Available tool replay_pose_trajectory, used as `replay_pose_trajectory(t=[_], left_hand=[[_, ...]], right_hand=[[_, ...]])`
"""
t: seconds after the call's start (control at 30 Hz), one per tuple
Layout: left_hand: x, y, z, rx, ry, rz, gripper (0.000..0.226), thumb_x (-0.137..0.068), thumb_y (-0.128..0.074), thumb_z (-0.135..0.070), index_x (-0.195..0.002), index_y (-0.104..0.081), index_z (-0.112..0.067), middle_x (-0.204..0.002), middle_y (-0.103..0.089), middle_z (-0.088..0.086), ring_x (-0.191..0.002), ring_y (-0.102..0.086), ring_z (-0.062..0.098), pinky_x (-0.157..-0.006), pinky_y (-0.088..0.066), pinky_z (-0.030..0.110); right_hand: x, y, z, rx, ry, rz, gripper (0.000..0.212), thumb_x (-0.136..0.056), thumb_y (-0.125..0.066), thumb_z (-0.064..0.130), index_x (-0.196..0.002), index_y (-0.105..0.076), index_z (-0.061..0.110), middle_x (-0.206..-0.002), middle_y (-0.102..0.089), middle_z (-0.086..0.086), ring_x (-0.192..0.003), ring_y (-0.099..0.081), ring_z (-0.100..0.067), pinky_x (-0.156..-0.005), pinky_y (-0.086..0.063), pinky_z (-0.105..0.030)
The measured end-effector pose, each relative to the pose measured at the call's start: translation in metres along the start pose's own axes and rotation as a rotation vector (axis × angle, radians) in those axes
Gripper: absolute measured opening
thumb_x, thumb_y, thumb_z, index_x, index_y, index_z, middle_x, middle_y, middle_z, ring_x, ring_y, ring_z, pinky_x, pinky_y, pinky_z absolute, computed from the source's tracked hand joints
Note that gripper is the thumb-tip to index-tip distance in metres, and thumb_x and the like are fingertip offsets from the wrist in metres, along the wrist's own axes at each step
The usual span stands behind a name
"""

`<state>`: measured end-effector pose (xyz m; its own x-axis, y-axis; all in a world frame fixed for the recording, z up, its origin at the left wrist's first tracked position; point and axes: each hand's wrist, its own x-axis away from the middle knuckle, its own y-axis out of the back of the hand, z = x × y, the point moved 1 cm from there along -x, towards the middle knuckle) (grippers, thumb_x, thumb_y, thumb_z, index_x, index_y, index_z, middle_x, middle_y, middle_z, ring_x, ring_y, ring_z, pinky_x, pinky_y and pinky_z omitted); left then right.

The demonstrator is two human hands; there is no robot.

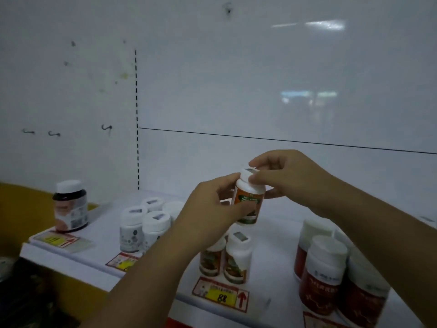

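Observation:
I hold a white supplement bottle with an orange and green label in the air above the white shelf. My left hand grips its body from the left side. My right hand pinches the white cap from the right, thumb and fingers curled round it. The bottle stands nearly upright, tilted slightly. Two matching bottles stand on the shelf just below it.
Several white-capped white bottles stand at the left of the shelf, a dark bottle further left on another shelf. Red-labelled bottles crowd the right front. A yellow price tag marked 88 sits on the shelf edge. A white back panel rises behind.

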<state>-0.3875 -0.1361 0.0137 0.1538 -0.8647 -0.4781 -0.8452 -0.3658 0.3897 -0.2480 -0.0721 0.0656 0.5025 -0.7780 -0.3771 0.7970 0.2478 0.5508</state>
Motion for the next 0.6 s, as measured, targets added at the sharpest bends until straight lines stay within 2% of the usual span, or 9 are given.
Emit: replay_pose_trajectory(t=[0.1,0.23,0.37,0.5,0.6], left_hand=[[-0.027,0.006,0.005,-0.095,-0.022,0.037,0.039,-0.082,-0.068,-0.021,-0.119,-0.063,-0.033,-0.109,-0.068,-0.015,-0.101,-0.062,0.005,-0.09,-0.051,0.031],[-0.051,0.007,0.018,-0.234,0.053,0.041,0.043,-0.083,-0.068,-0.024,-0.125,-0.06,-0.023,-0.111,-0.066,-0.008,-0.1,-0.062,0.008,-0.09,-0.05,0.028],[-0.057,0.008,0.035,-0.472,0.091,0.217,0.025,-0.085,-0.065,-0.023,-0.109,-0.069,-0.023,-0.103,-0.068,-0.009,-0.09,-0.063,0.004,-0.084,-0.05,0.021],[-0.06,0.008,0.047,-0.554,0.112,0.314,0.015,-0.088,-0.058,-0.019,-0.091,-0.072,-0.024,-0.079,-0.064,-0.016,-0.075,-0.061,0.001,-0.069,-0.048,0.014],[-0.059,0.008,0.05,-0.584,0.072,0.344,0.022,-0.091,-0.052,-0.018,-0.098,-0.072,-0.025,-0.09,-0.068,-0.011,-0.083,-0.063,0.005,-0.076,-0.05,0.018]], right_hand=[[-0.022,0.001,-0.004,0.059,-0.06,0.013,0.017,-0.08,-0.067,0.017,-0.097,-0.07,0.013,-0.096,-0.069,-0.002,-0.087,-0.066,-0.013,-0.071,-0.058,-0.025],[-0.05,-0.001,-0.02,0.237,-0.167,0.077,0.02,-0.077,-0.07,0.018,-0.093,-0.07,0.007,-0.095,-0.068,-0.007,-0.09,-0.065,-0.021,-0.082,-0.058,-0.037],[-0.066,-0.009,-0.035,0.405,-0.227,0.255,0.028,-0.077,-0.073,0.023,-0.098,-0.07,0.005,-0.098,-0.069,-0.007,-0.087,-0.065,-0.019,-0.073,-0.056,-0.027],[-0.071,-0.029,-0.048,0.546,-0.24,0.454,0.034,-0.078,-0.074,0.024,-0.102,-0.069,0.002,-0.102,-0.07,-0.01,-0.083,-0.066,-0.017,-0.077,-0.058,-0.026],[-0.073,-0.041,-0.057,0.6,-0.266,0.55,0.034,-0.075,-0.076,0.022,-0.101,-0.069,0.002,-0.103,-0.07,-0.01,-0.085,-0.067,-0.018,-0.078,-0.058,-0.028]])
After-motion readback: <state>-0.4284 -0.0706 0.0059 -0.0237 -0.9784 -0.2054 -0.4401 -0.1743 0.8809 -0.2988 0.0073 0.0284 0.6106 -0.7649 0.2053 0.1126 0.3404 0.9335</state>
